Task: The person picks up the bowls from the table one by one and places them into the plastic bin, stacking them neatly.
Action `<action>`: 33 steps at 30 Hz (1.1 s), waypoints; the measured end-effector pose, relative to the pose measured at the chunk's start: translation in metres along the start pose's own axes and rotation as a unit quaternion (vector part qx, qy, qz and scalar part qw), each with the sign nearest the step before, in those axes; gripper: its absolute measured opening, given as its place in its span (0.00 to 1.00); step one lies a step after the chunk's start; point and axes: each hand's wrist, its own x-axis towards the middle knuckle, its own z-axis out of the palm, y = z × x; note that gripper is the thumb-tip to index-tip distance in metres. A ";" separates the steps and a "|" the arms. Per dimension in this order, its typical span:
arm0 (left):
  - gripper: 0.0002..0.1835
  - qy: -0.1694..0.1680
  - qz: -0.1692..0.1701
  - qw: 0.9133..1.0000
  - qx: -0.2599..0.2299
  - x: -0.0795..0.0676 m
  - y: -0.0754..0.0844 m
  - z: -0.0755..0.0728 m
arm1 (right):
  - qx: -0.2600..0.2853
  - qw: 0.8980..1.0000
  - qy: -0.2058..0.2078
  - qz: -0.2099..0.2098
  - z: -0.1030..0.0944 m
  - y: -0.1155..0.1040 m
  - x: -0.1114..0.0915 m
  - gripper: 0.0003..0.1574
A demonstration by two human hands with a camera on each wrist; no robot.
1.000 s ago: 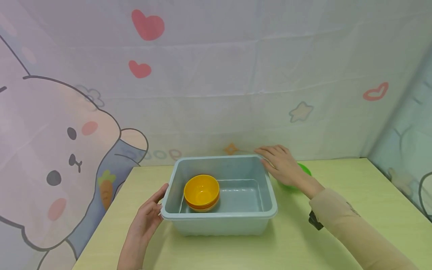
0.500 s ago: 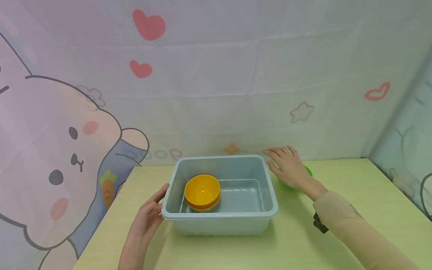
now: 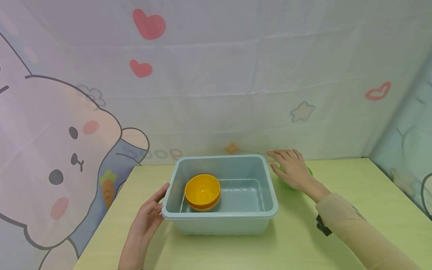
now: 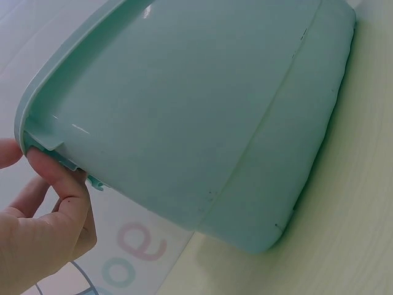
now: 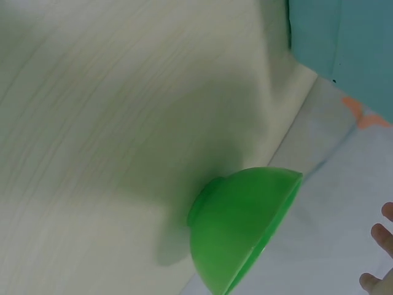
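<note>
A light grey-blue plastic basin [image 3: 221, 225] stands on the table. Inside it, toward the left, sits a stack of bowls with a yellow bowl [image 3: 202, 192] on top. My left hand [image 3: 145, 222] grips the basin's left rim; the left wrist view shows curled fingers [image 4: 64, 187] against the rim's edge. Over a green bowl [image 5: 239, 221], just right of the basin, hovers my right hand [image 3: 291, 170] with its fingers spread. In the right wrist view, the bowl stands upright on the table, apart from the fingertips [image 5: 382, 236]. From the head, the hand hides most of it.
A pale wood-grain table [image 3: 337, 210] carries everything. Close behind its back edge hangs a printed cloth [image 3: 216, 93] with hearts and a cartoon animal. At the far right edge a dark cable [image 3: 422, 195] hangs down.
My right hand has moved right, away from the basin's back right corner, to above the green bowl. My left hand and the basin stay in place.
</note>
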 end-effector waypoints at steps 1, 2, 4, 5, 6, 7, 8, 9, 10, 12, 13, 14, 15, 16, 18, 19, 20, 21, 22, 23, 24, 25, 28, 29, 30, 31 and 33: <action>0.31 0.000 0.000 1.000 0.000 0.000 0.000 0.000 | 0.000 1.000 -0.003 0.004 0.000 0.000 -0.001 0.28; 0.31 0.000 0.000 1.000 0.000 0.000 0.000 0.000 | -0.001 1.000 -0.006 0.007 0.000 0.001 -0.001 0.28; 0.30 0.001 -0.002 1.000 0.000 0.000 0.000 0.000 | -0.003 1.000 -0.012 0.014 0.002 0.003 -0.002 0.29; 0.30 0.002 -0.003 1.000 0.002 0.000 0.000 0.000 | -0.002 1.000 -0.015 0.017 0.002 0.004 -0.003 0.29; 0.30 0.004 -0.004 1.000 0.002 0.000 0.000 0.000 | -0.002 1.000 -0.017 0.019 0.003 0.005 -0.004 0.29; 0.30 0.005 -0.005 1.000 0.004 0.000 0.000 0.000 | -0.002 1.000 -0.019 0.021 0.004 0.006 -0.005 0.30; 0.30 0.006 -0.006 1.000 0.004 0.000 0.000 0.000 | 0.000 1.000 -0.020 0.023 0.004 0.007 -0.005 0.30; 0.30 0.008 -0.006 1.000 0.005 0.000 0.000 0.000 | 0.001 0.999 -0.022 0.025 0.005 0.008 -0.006 0.30; 0.30 0.008 -0.006 1.000 0.005 0.000 0.000 0.001 | 0.003 0.999 -0.023 0.027 0.005 0.009 -0.006 0.31; 0.30 0.008 -0.007 1.000 0.002 0.000 0.000 0.001 | 0.005 0.999 -0.024 0.031 0.006 0.011 -0.008 0.32; 0.30 0.008 -0.008 1.000 0.001 0.000 0.000 0.001 | 0.004 0.999 -0.025 0.034 0.006 0.012 -0.008 0.32; 0.30 0.007 -0.009 1.000 -0.001 0.000 0.001 0.001 | 0.003 0.999 -0.026 0.036 0.006 0.013 -0.009 0.33; 0.30 0.007 -0.010 1.000 -0.002 0.000 0.001 0.001 | 0.001 0.999 -0.027 0.038 0.007 0.014 -0.009 0.33; 0.30 0.007 -0.011 1.000 -0.003 0.000 0.001 0.001 | -0.001 0.999 -0.029 0.041 0.007 0.015 -0.010 0.33; 0.30 0.008 -0.012 1.000 -0.004 0.000 0.001 0.001 | -0.008 0.998 -0.033 0.045 0.009 0.017 -0.011 0.34; 0.30 0.009 -0.012 1.000 -0.004 0.000 0.001 0.000 | -0.009 0.998 -0.036 0.049 0.009 0.018 -0.012 0.35; 0.30 0.009 -0.012 1.000 -0.003 0.000 0.001 0.000 | -0.010 0.998 -0.040 0.052 0.010 0.019 -0.013 0.35; 0.30 0.010 -0.011 1.000 -0.003 0.000 0.001 0.000 | -0.011 0.998 -0.043 0.055 0.011 0.020 -0.013 0.35; 0.30 0.010 -0.010 1.000 -0.003 0.000 0.001 0.000 | -0.012 0.997 -0.046 0.058 0.011 0.022 -0.014 0.36; 0.30 0.010 -0.010 1.000 -0.003 0.000 0.001 0.000 | -0.013 0.997 -0.050 0.061 0.012 0.023 -0.014 0.36; 0.30 0.010 -0.010 1.000 -0.003 0.000 0.001 0.001 | -0.015 0.996 -0.054 0.063 0.012 0.023 -0.015 0.37; 0.30 0.010 -0.009 1.000 -0.003 0.000 0.001 0.001 | -0.016 0.996 -0.058 0.067 0.013 0.024 -0.015 0.37; 0.30 0.011 -0.009 1.000 -0.001 0.000 0.001 0.001 | -0.018 0.994 -0.071 0.076 0.013 0.026 -0.016 0.38; 0.30 0.011 -0.009 1.000 0.000 0.000 0.001 0.001 | -0.018 0.994 -0.075 0.080 0.014 0.026 -0.016 0.39; 0.30 0.011 -0.010 1.000 0.000 0.000 0.001 0.001 | -0.016 0.993 -0.078 0.084 0.014 0.027 -0.017 0.39; 0.30 0.012 -0.009 1.000 0.000 0.000 0.001 0.001 | -0.014 0.993 -0.081 0.088 0.014 0.027 -0.017 0.39; 0.30 0.012 -0.009 1.000 -0.001 0.000 0.001 0.001 | -0.010 0.992 -0.087 0.096 0.014 0.029 -0.018 0.40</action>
